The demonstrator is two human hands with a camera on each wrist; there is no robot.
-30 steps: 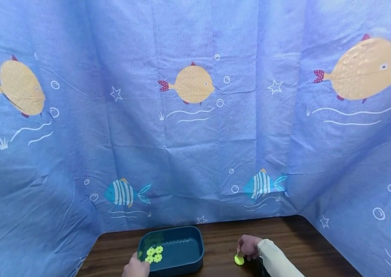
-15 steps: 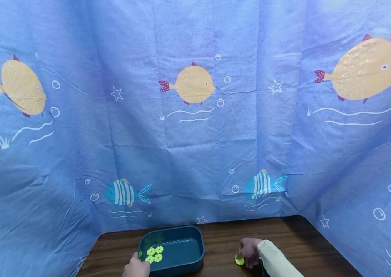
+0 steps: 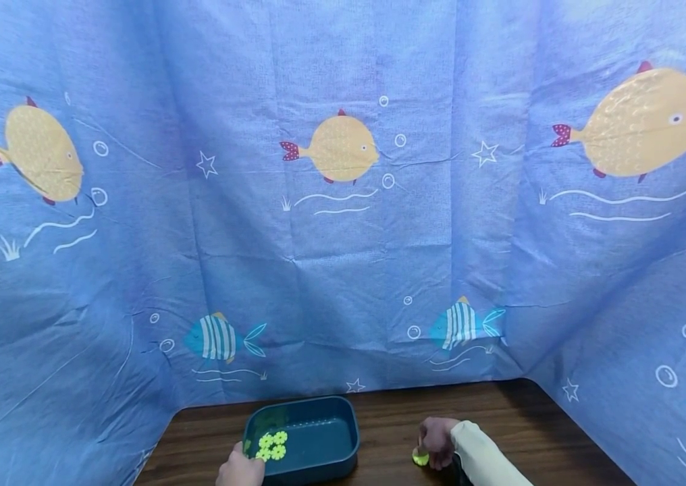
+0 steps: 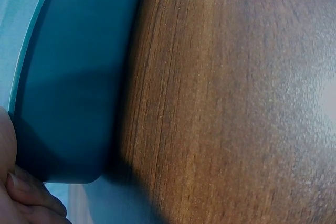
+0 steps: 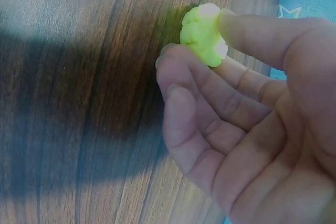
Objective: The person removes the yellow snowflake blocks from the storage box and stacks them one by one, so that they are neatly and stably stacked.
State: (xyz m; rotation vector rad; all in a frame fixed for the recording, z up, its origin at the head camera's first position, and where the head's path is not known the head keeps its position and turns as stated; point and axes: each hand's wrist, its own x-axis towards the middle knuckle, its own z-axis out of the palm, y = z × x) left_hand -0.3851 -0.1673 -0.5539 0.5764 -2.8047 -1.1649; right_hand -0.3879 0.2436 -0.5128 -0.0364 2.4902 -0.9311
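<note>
A dark teal rectangular tray (image 3: 343,466) stands on the table at the lower middle of the head view. My left hand (image 3: 241,468) grips its near left corner; in the left wrist view, curled fingers (image 4: 35,196) show beside the tray's outer wall (image 4: 79,77). Several yellow-green flower-shaped pieces (image 3: 278,451) lie together inside the tray, on its left side. To the right of the tray, my right hand (image 3: 437,442) pinches another yellow-green flower-shaped piece (image 5: 198,32) between thumb and fingers, low over the wood. Its other fingers are curled in.
The brown wooden table (image 3: 519,432) extends on both sides of the tray. A blue curtain (image 3: 343,283) printed with fish encloses the back and both sides of the table. A cream sleeve (image 3: 489,459) covers the right forearm.
The right hand has shifted very slightly to the right and down at the flower-shaped piece, which stays in nearly the same spot. The left hand and tray have stayed put.
</note>
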